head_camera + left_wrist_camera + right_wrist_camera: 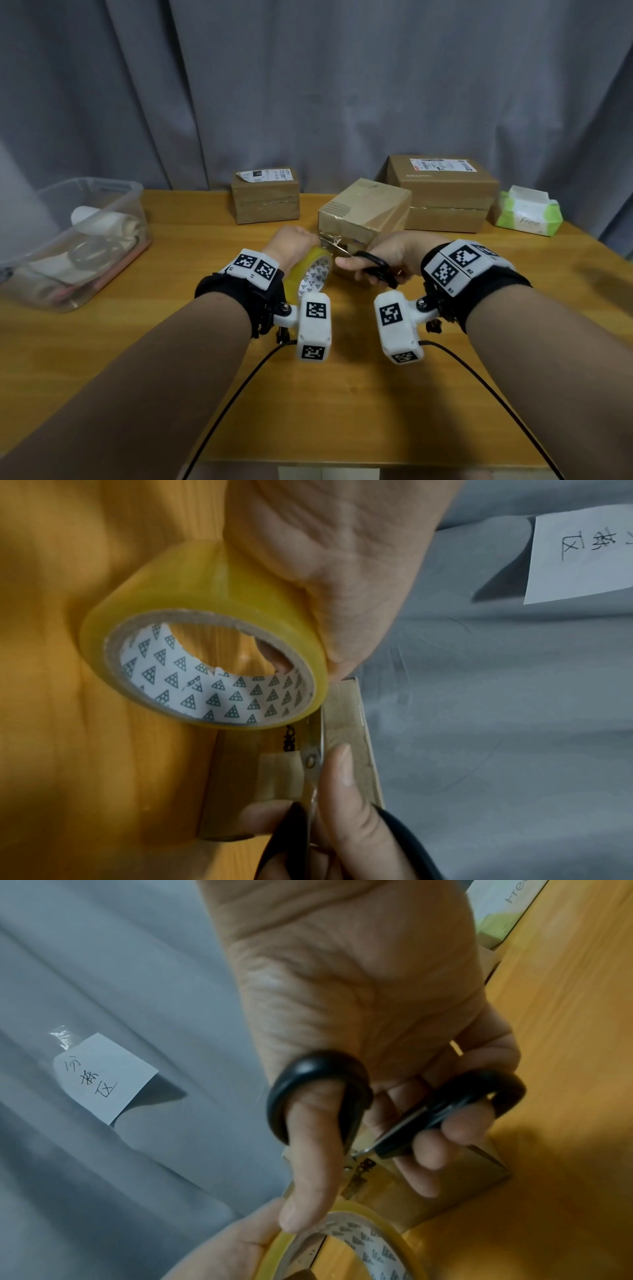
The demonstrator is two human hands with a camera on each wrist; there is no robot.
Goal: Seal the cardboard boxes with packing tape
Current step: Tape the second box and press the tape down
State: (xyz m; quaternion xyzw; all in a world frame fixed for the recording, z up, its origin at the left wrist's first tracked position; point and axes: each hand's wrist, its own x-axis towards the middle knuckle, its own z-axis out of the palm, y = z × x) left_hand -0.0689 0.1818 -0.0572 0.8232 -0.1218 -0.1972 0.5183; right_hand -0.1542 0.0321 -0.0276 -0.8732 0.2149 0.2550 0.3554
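Head view: your left hand (289,240) grips a roll of yellowish packing tape (310,270), fingers curled through its patterned core, held against the near corner of a small cardboard box (364,210) that sits mid-desk on the wooden desk (191,260). Your right hand (380,255) holds black-handled scissors (375,265), thumb through one loop and fingers through the other, so both grips are clenched on their tools. The blades (316,753) lie along the taped box edge, just beside the roll, and appear nearly closed around the stretch of tape between roll and box.

What could go wrong: the blade tips sit very close to your left thumb (the left wrist view shows it right at the box corner), so a fast snip could nick skin. If you let the roll sag, I expect the tape would go slack and fold onto itself or crumple instead of cutting clean. Cutting at a slant could leave a ragged tail that lifts off the cardboard. The box is light and unheld; pulling on the roll may drag or tip it.

Two more cardboard boxes (265,197) stand at the back of the desk, near a pack of tissues (527,214) and a clear plastic bin (92,202).
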